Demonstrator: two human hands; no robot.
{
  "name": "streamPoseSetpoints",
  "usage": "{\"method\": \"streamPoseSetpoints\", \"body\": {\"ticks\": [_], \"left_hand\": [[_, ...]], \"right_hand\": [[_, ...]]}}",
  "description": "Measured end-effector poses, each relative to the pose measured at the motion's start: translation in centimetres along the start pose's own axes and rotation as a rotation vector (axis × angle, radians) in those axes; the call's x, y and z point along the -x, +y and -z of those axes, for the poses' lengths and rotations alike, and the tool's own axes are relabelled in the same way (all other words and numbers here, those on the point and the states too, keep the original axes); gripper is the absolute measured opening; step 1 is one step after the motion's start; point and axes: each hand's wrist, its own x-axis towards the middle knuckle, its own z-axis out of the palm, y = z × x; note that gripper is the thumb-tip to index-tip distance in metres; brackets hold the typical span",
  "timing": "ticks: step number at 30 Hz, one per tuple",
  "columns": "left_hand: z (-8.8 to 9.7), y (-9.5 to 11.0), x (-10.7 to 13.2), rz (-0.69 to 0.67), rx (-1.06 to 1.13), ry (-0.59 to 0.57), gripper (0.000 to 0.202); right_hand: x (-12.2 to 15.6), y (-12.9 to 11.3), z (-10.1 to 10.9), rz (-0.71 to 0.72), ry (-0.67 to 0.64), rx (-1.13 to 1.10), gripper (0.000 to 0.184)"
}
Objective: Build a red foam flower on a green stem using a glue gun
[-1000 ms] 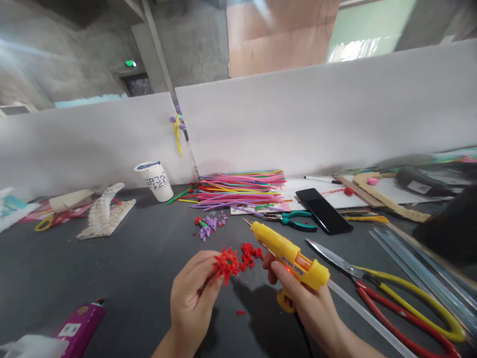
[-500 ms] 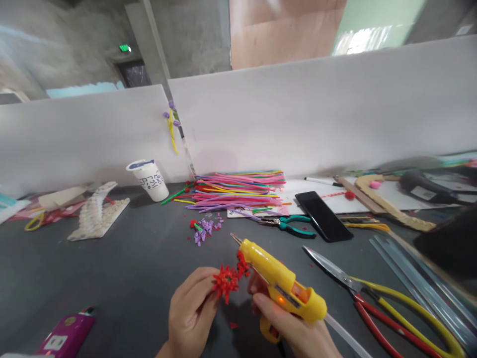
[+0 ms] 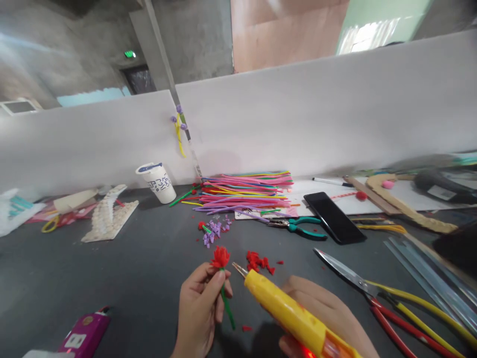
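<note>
My left hand (image 3: 201,311) pinches the green stem of a small red flower (image 3: 220,257), holding it upright with the red head above my fingertips. My right hand (image 3: 324,318) grips a yellow glue gun (image 3: 288,315) low in the view. Its metal nozzle (image 3: 239,269) points up and left, close beside the flower's stem just under the head. A small heap of red bits (image 3: 259,261) lies on the dark table right behind the nozzle.
Purple bits (image 3: 213,231), a stack of coloured pipe cleaners (image 3: 246,195), green-handled pliers (image 3: 298,226), a black phone (image 3: 334,217) and a white cup (image 3: 156,181) lie further back. Large scissors (image 3: 387,298) and clear rulers (image 3: 432,278) are at the right, a purple lighter (image 3: 84,335) at bottom left. White partition (image 3: 298,119) behind.
My left hand has turned the flower so its head faces up and the green stem shows. My right hand has lowered the glue gun and swung its nozzle towards the stem.
</note>
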Motion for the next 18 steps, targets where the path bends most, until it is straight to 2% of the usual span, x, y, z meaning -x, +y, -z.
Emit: {"method": "streamPoseSetpoints", "body": {"ticks": [2,4,10,18], "left_hand": [[0.0,0.4,-0.3,0.081,0.047,-0.002,0.031],[0.0,0.7,-0.3,0.119,0.057,-0.011,0.033],[-0.1,0.7,-0.1,0.187,0.013,-0.035,0.037],[0.1,0.0,-0.2,0.198,-0.012,-0.062,0.036]], "right_hand": [[0.3,0.9,-0.5,0.088,-0.134,0.066,0.020],[0.7,1.6,-1.1,0.116,-0.191,0.133,0.022],[0.9,1.7,-2.0,0.140,-0.160,0.224,0.027],[0.7,1.6,-2.2,0.137,-0.154,0.229,0.026]]}}
